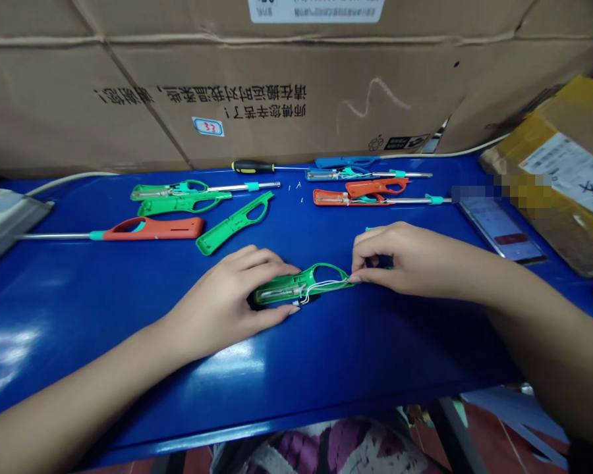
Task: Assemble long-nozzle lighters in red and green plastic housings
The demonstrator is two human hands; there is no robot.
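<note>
An opened green lighter body [304, 284] with a clear tube and loose white wires lies on the blue table [326, 368] in front of me. My left hand [227, 299] is wrapped round its rear end and pins it down. My right hand [400, 257] pinches the front end of the same body where the wires run, fingertips pressed together.
Further back lie a green lighter [178, 197], a loose green shell half [234, 222], an orange lighter [148, 228], orange and blue lighters [370, 187] and a screwdriver [252, 166]. A phone [499, 227] and a taped box [563, 171] sit at right. Cardboard boxes [277, 85] wall the back.
</note>
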